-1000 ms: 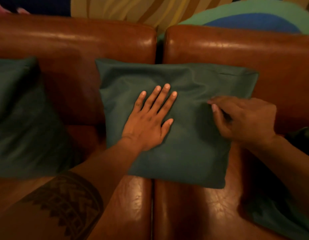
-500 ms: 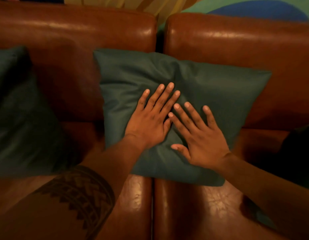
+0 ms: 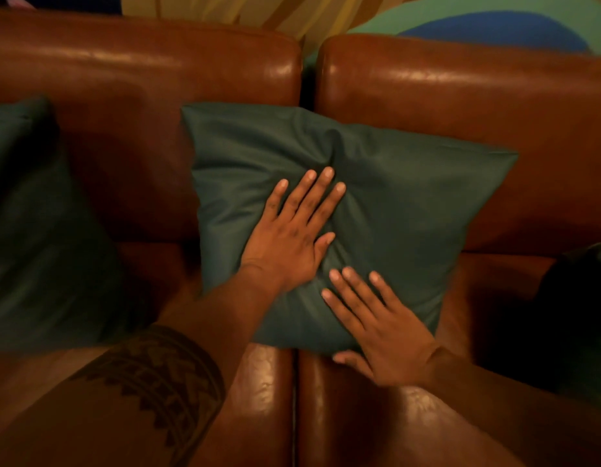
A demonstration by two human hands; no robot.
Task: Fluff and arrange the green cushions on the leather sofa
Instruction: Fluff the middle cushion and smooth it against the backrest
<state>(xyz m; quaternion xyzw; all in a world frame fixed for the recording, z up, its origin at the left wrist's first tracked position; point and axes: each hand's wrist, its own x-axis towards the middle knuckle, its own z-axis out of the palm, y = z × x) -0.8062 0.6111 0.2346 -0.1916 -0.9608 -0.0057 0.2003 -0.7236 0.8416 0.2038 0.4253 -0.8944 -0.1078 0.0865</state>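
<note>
Right now the middle cushion (image 3: 376,210) leans against the sofa (image 3: 460,106) backrest at the centre of the frame, straddling the gap between the two seats, its lower edge resting on the seat. The left hand (image 3: 292,237) lies flat on its face, fingers straight and together, pressing in; a crease runs up from the fingertips toward the top edge. The right hand (image 3: 380,328) lies flat at the lower edge, fingers spread and straight, thumb just over the hem onto the leather. Neither hand grips anything. The fabric dents and puckers under the palms, so the filling looks soft and loose, and the cushion should be light and yield easily. Its cover looks smooth and thin, likely to slide on glossy leather, so flat pressing may shift it rather than plump it. To fluff it, taking hold at two opposite side edges or corners and squeezing inward would probably work best. A second cushion (image 3: 39,230) leans at the left of the frame, well apart, and a dark shape at the right edge is too dim to identify.
</note>
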